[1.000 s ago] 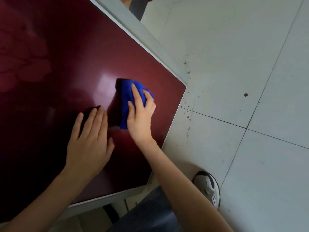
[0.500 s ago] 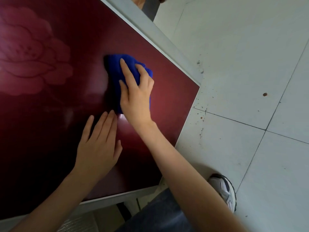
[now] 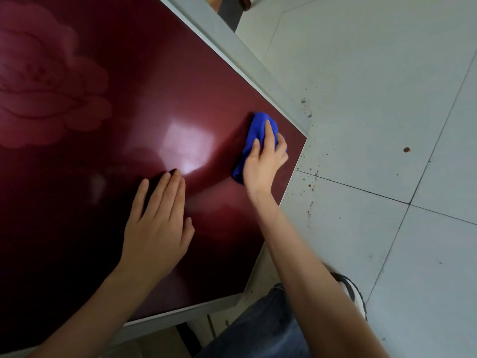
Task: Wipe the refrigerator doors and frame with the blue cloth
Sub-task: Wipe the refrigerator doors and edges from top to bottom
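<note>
- Dark red, glossy refrigerator door (image 3: 154, 112) filled the left and centre of the frame, with a faint rose pattern (image 3: 46, 81) at upper left and a bright patch of glare near the middle.
- Pale grey frame strip (image 3: 232, 45) bordered the door along its upper right edge and its lower edge.
- Bunched blue cloth (image 3: 254, 135) lay against the door at centre right, near the door's right-hand corner.
- Right hand (image 3: 263, 164) covered the blue cloth, fingers curved over the wad and holding it to the red surface.
- Left hand (image 3: 157, 223) lay flat on the door at lower centre, fingers straight and close together, thumb set apart, clear of the cloth.
- White tiled floor (image 3: 374, 99) occupied the right of the frame, flecked with dark specks beside the door's corner and marked by one brown spot (image 3: 407, 149).
- Blue denim trouser leg (image 3: 258, 332) and a white shoe (image 3: 360, 302) showed at lower right.
</note>
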